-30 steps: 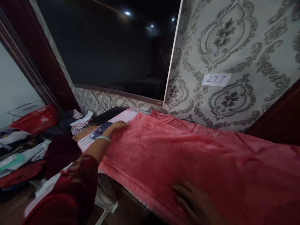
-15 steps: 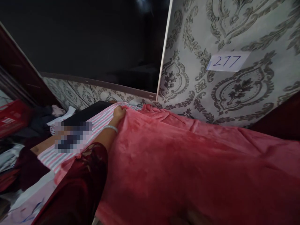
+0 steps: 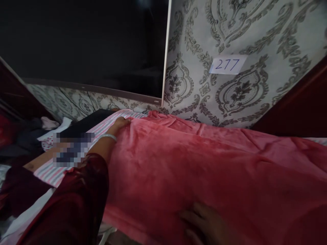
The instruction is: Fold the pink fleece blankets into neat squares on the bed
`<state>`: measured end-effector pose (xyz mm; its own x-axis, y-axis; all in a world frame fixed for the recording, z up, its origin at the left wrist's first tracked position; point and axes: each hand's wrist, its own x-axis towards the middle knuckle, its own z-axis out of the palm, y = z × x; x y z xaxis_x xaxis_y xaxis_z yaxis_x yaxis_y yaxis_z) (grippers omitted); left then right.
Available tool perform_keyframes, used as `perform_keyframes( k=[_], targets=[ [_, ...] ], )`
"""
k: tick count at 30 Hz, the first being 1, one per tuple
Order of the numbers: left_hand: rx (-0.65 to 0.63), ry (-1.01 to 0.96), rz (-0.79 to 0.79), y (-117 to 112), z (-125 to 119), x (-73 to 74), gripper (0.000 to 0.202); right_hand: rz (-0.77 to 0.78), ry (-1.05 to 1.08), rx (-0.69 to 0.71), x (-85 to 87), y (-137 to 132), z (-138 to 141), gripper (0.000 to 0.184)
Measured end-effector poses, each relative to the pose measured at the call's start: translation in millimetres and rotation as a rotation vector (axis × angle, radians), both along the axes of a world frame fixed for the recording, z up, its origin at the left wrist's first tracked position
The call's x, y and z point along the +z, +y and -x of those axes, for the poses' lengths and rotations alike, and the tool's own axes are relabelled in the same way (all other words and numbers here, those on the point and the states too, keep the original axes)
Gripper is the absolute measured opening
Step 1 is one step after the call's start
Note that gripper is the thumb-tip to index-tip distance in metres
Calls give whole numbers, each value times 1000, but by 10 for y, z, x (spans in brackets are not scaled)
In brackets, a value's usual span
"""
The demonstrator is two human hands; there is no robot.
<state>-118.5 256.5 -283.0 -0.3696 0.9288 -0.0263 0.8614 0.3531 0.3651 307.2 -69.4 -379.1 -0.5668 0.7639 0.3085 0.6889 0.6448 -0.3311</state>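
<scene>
A pink-red fleece blanket (image 3: 199, 163) lies spread over a table covered with a pink-and-white striped cloth (image 3: 102, 127). My left hand (image 3: 120, 123), with a silver bangle on the wrist and a dark red sleeve behind it, rests on the blanket's far left edge; its fingers curl over the fabric. My right hand (image 3: 204, 224) lies flat on the blanket near the front edge, fingers spread, dark and partly cut off by the frame.
A large dark screen (image 3: 89, 47) hangs on the patterned wallpaper, beside a paper label reading 277 (image 3: 227, 64). Piled clothes (image 3: 48, 124) lie at the left. A dark flat object (image 3: 87, 124) sits on the table's far left end.
My left hand slid along the blanket's left edge toward the wall. My right hand dropped out of view half a second ago and shows again at the front edge. The view shifted right.
</scene>
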Motion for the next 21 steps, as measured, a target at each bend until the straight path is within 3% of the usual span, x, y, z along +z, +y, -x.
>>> perform_keyframes(
  k=[4, 11, 16, 18, 21],
  targets=[
    [-37, 6, 80, -370, 155, 89, 41, 52, 38, -23, -5, -38, 30, 32],
    [52, 123, 0, -821, -17, -87, 36, 155, 88, 39, 59, 53, 112, 32],
    [34, 202, -10, -1079, -337, 177, 54, 75, 130, 68, 137, 105, 181, 26],
    [-63, 261, -79, -1123, -514, 280, 60, 32, 113, 78, 152, 138, 190, 26],
    [-368, 377, -145, -1062, -923, 282, 64, 0, 52, 99, 178, 216, 166, 28]
  ],
)
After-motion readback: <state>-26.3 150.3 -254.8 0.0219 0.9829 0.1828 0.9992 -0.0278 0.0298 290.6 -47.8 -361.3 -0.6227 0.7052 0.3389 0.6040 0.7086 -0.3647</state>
